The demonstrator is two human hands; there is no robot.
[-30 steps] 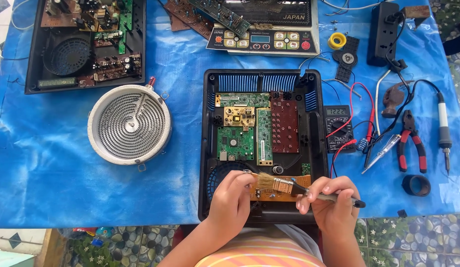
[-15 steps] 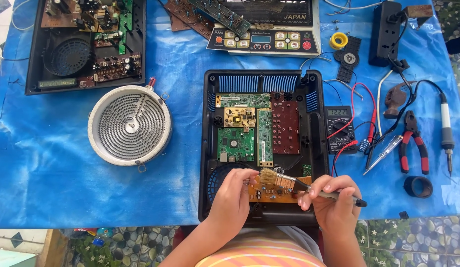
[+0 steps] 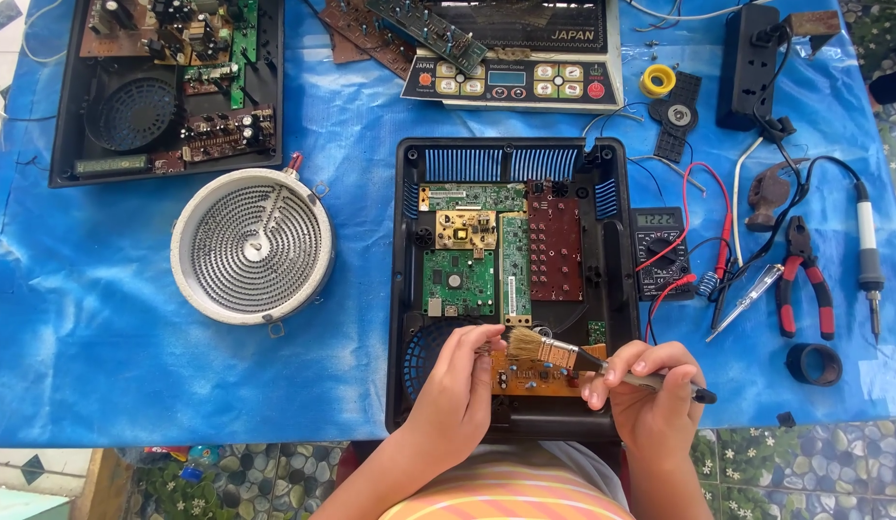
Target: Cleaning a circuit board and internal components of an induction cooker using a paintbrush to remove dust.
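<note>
The right hand [image 3: 655, 390] has a tight grip on a paintbrush [image 3: 563, 354]. Its bristles touch the orange circuit board [image 3: 539, 374], which the left hand [image 3: 453, 385] holds, just beside that grip.

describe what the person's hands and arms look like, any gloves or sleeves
Both the left hand and the right hand are bare: no gloves, rings or watch show. The forearms are uncovered, with no sleeves reaching them. Between them at the bottom edge shows a striped garment in orange, pink and pale yellow bands.
</note>
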